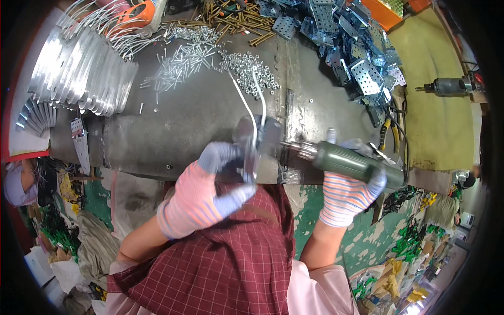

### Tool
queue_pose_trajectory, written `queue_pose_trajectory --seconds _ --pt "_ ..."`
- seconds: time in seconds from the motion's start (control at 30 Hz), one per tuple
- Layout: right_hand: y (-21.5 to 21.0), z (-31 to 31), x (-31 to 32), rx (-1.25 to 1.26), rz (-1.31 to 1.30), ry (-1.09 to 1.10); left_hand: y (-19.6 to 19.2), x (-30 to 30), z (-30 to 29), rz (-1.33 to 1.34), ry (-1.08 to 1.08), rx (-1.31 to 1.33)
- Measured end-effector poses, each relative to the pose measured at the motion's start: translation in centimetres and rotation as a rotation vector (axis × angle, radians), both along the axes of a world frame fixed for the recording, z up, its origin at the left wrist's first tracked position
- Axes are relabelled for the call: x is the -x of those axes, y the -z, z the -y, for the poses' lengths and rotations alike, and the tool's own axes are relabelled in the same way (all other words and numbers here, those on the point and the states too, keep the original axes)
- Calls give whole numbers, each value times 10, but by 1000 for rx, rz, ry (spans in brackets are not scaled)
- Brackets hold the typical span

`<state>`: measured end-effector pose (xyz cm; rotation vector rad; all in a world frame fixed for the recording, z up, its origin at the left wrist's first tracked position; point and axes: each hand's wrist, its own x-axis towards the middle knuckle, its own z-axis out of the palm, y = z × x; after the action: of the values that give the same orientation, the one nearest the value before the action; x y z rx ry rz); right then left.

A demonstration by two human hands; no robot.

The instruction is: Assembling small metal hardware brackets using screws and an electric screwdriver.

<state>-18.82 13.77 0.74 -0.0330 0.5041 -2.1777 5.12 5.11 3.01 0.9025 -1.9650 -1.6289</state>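
Hands in striped gloves, both busy at the front edge of the grey desk [173, 131]. Left hand [202, 194] clamped on a small metal bracket [251, 144] with white wires. Right hand [349, 197] wrapped tight around a green power screwdriver [349, 161], tip touching the bracket.

A worn grey metal surface [184, 121] carries the parts. At its far left, a row of shiny curved metal plates [79, 68] stands stacked on edge, with bent wire pieces [115, 31] behind them. Near the far middle lie a scatter of silver screws [181, 60] and, just to their right, a heap of small nuts [247, 68]. Brass-coloured bolts [236, 21] lie farther back. At the far right sits a big pile of perforated metal brackets [357, 52]. A perforated strip [80, 142] lies at the near left edge.
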Motion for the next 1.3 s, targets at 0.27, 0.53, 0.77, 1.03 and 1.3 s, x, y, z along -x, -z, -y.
queue_pose_trajectory --seconds 0.27,0.53,0.77,1.03,1.3 --pt "11 -26 6 -33 135 -33 43 2 3 -188 124 404" --pt "22 -35 21 -9 122 -15 41 28 42 62 -84 491" --pt "17 -29 16 -2 131 -14 57 55 76 395 -133 1071" --pt "17 -26 15 6 173 -16 49 63 98 499 -53 869" --pt "18 -23 14 -11 133 -18 31 19 32 -396 -6 -1029"
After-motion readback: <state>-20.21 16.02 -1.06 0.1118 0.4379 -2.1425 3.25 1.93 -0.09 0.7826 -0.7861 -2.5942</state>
